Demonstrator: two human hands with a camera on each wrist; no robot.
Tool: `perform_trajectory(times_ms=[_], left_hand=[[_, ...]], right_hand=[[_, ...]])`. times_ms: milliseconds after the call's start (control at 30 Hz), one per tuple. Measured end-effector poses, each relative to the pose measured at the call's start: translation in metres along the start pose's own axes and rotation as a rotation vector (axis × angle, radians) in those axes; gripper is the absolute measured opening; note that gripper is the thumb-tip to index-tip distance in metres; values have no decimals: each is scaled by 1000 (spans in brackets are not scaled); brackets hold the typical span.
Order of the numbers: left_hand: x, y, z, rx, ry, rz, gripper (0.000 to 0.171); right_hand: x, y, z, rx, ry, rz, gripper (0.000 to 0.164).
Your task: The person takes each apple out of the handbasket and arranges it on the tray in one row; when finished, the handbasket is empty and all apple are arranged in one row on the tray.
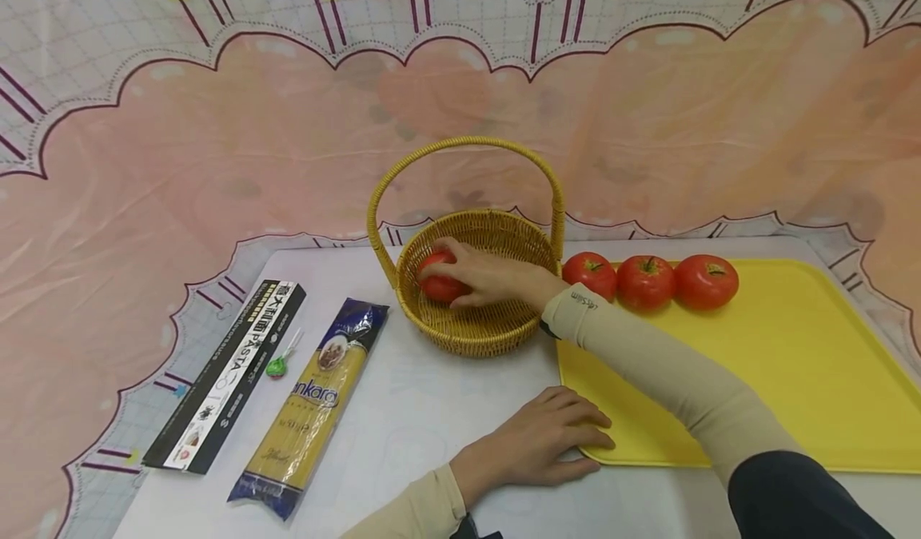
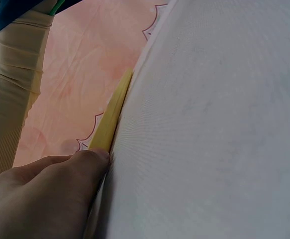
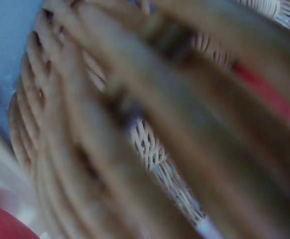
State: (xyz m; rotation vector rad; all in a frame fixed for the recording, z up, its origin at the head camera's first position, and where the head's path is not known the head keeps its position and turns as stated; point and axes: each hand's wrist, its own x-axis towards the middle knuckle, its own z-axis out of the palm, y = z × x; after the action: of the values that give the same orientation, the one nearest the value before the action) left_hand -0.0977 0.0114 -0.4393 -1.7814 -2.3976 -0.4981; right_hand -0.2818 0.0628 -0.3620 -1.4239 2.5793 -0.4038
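A yellow wicker basket (image 1: 496, 333) with a tall arched handle stands at the back middle of the table. Inside it, my right hand (image 1: 489, 275) grips a red tomato (image 1: 440, 285) by the basket's left side. The right wrist view is filled by blurred wicker weave (image 3: 149, 144), with a bit of red (image 3: 266, 92) showing through. My left hand (image 1: 541, 435) lies with fairly straight fingers on the near left corner of a yellow tray (image 1: 791, 379). In the left wrist view the tray's edge (image 2: 112, 117) rises just beyond that hand (image 2: 50, 194).
Three tomatoes line the tray's back edge: one beside the basket (image 1: 590, 273), a middle one (image 1: 646, 283) and a right one (image 1: 707, 281). To the left lie a black and white pasta box (image 1: 226, 379), a green lollipop (image 1: 277, 366) and a spaghetti packet (image 1: 312, 411). A patterned curtain (image 1: 288, 139) hangs behind.
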Motion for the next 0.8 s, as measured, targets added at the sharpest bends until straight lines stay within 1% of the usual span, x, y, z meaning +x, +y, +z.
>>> perform_trajectory(times_ms=[133,267,400,533,667,800], left_hand=[[-1,0,-1,-14,-1,-1,29],[-1,0,-2,-23,-2,-1,29],[-1,1,-2,-18,-2,0,29],[-1,1,-3,-17,-5,1,30],[0,0,-4,-11,-6,5,30],[-1,1,-5,-4,-11,3,30]], right_hand=[[-2,-1,-1,-6,-49,13,67],[-4,-1,-1,30,-83,38,71],[-3,0,2,56,-68,47,72],[-2,-1,4,64,-37,38,65],[0,-2,6,45,-8,22,58],[0,-3,10,19,25,-3,57]])
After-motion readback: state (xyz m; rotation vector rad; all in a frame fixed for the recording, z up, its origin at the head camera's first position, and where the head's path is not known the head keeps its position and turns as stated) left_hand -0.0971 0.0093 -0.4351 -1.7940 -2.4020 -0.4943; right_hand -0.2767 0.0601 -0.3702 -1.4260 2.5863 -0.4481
